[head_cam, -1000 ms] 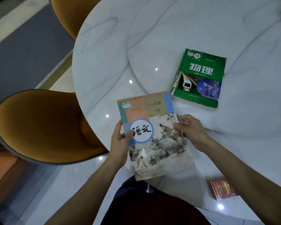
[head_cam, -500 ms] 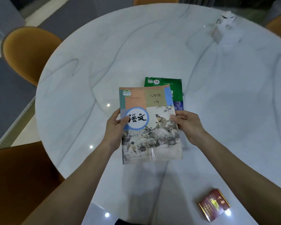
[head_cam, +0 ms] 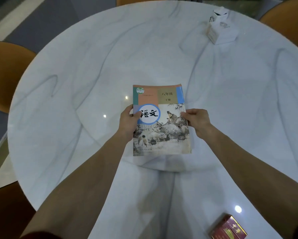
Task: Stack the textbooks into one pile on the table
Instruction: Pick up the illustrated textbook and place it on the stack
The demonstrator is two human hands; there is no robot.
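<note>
While both hands grip it by its long edges, the Chinese language textbook sits near the middle of the round white marbled surface, cover up, with the title end pointing away from the person. The left hand holds the left edge, its thumb lying on the cover at the rim of the blue-ringed white circle that carries the title; the other fingers curl around the edge, clamped on the book. The right hand holds the right edge at about the same height, thumb tip on the cover beside the painted figure, its fingers also closed on the book. A pale shadow or reflection spreads on the surface just below the book's near edge; whether the book lies flat or is raised slightly, and whether anything lies beneath it, cannot be told. A red cigarette pack lies near the surface's near right edge, well apart from the book. A white tissue box stands at the far right. Orange chairs ring the surface at left and far right
</note>
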